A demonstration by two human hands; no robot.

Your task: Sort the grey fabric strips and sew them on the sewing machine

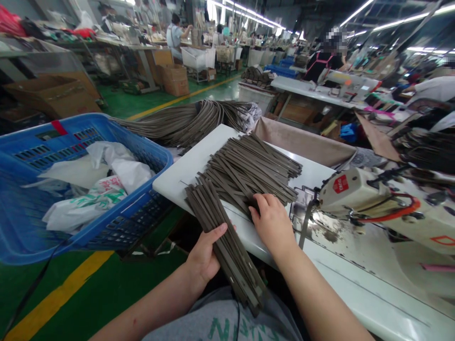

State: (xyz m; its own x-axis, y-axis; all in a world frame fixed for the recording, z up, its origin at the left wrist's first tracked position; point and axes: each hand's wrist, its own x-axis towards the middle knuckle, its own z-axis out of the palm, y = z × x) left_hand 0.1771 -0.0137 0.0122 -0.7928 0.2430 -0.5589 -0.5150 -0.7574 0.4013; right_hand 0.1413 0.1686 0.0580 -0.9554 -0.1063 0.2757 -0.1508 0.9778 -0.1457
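My left hand (209, 251) is closed around a thick bundle of grey-brown fabric strips (227, 241), its thumb lying across the top. The bundle slants from the table's near edge down toward my lap. On the white table, a wide pile of similar strips (245, 166) lies spread out. My right hand (272, 220) reaches to the near edge of that pile, fingers curled down on the strips. Its fingertips are partly hidden, so whether a strip is pinched there is hard to see.
A sewing machine (384, 203) stands at the right on the white table (341, 265). To the left is a blue plastic basket (142, 203) with white bags (88, 199). Long strips (185, 123) hang in a heap behind. Co-workers (327, 57) sit farther back.
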